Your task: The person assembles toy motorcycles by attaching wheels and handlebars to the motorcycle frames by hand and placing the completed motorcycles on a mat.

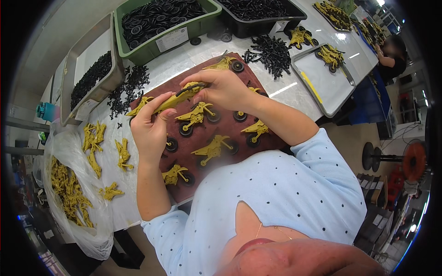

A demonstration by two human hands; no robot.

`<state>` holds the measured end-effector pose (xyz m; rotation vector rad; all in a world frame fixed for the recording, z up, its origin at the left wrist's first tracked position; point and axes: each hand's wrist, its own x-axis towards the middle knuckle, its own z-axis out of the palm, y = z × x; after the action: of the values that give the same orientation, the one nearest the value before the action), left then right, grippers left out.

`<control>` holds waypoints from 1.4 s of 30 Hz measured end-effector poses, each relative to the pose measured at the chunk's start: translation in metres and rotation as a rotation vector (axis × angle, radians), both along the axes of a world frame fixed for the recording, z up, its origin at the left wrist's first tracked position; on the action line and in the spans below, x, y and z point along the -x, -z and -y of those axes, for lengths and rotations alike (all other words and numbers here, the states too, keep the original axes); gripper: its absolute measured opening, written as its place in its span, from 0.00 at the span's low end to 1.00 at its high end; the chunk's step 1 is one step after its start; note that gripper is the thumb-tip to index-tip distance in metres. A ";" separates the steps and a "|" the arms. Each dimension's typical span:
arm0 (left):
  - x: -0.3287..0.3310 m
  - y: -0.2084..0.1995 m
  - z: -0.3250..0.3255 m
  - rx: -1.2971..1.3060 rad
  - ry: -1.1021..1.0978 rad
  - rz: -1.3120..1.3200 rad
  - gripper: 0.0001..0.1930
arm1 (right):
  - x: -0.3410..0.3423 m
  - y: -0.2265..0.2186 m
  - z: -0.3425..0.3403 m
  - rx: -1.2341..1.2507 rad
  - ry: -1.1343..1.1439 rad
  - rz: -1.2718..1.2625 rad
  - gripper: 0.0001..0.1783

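Observation:
Above a reddish-brown mat (186, 156), both my hands hold one yellow toy motorcycle body (180, 97) with a black part along its upper end. My left hand (151, 120) pinches its lower left end between thumb and fingers. Fingers of my right hand (225, 88) are closed around the upper right end, by the black part. On the mat below lie several other yellow motorcycle bodies (198, 114), many with a black wheel fitted, such as the body (212, 148) nearest my chest. My fingers partly hide the held piece.
A green bin (138, 54) of black wheels and a black bin (297, 17) of small black parts stand at the back. Loose black parts (271, 55) lie beside a metal tray (317, 94). At left are a grey bin (69, 60) and a plastic bag (99, 241) of yellow bodies.

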<state>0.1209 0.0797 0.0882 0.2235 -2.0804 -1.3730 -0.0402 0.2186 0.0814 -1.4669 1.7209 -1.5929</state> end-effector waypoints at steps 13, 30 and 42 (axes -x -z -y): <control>0.009 0.019 0.017 -0.061 -0.081 0.201 0.11 | 0.018 0.018 0.020 -0.251 0.036 -0.032 0.13; -0.187 0.041 0.100 0.357 -1.243 1.217 0.21 | 0.038 0.051 0.058 -0.711 0.293 -0.741 0.27; -0.221 0.049 0.122 0.061 -1.151 0.638 0.20 | 0.022 0.028 0.036 -0.593 0.186 -0.647 0.18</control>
<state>0.3418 -0.0427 0.0394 1.6886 -1.8264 -0.5231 -0.0625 0.1823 0.0535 -1.6134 2.4532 -0.5646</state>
